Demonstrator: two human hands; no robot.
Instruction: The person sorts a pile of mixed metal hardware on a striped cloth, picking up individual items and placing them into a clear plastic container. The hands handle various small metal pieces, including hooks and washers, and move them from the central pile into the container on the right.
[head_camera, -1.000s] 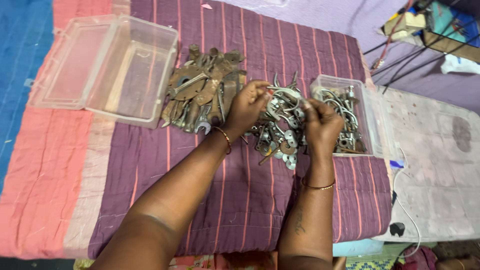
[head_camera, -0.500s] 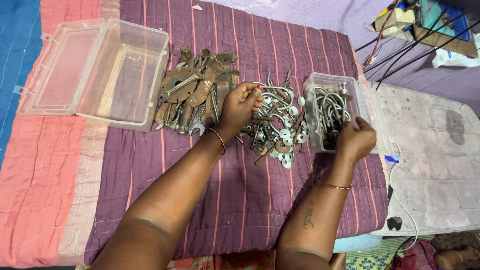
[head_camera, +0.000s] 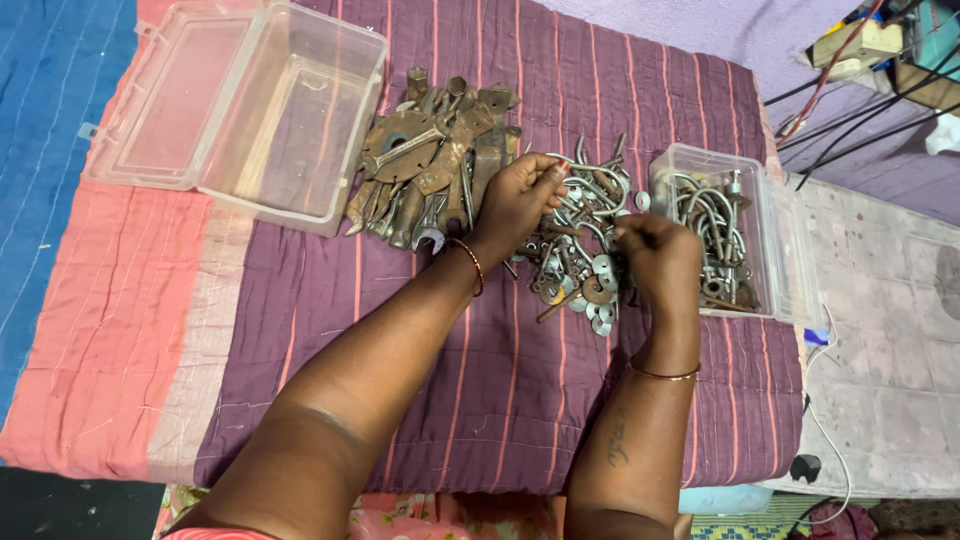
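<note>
A heap of silver U-bolts, washers and nuts (head_camera: 580, 255) lies on a purple striped cloth (head_camera: 500, 370). My left hand (head_camera: 520, 200) rests at the heap's left edge, its fingers pinched on a small metal piece. My right hand (head_camera: 655, 255) is at the heap's right side, fingers curled down into the hardware; what it grips is hidden. Just right of it stands a small clear plastic box (head_camera: 770, 240) holding several U-bolts. A pile of rusty spanners and flat tools (head_camera: 430, 160) lies left of my left hand.
A large clear plastic box (head_camera: 290, 120) with its lid (head_camera: 170, 100) open flat stands at the upper left. Pink and blue cloth lies to the left. Cables (head_camera: 850, 110) and a pale worn sheet (head_camera: 890, 330) lie on the right.
My right hand has come back left from the small clear box to the hardware heap. My left hand stays at the heap's left edge. The camera view has shifted slightly.
</note>
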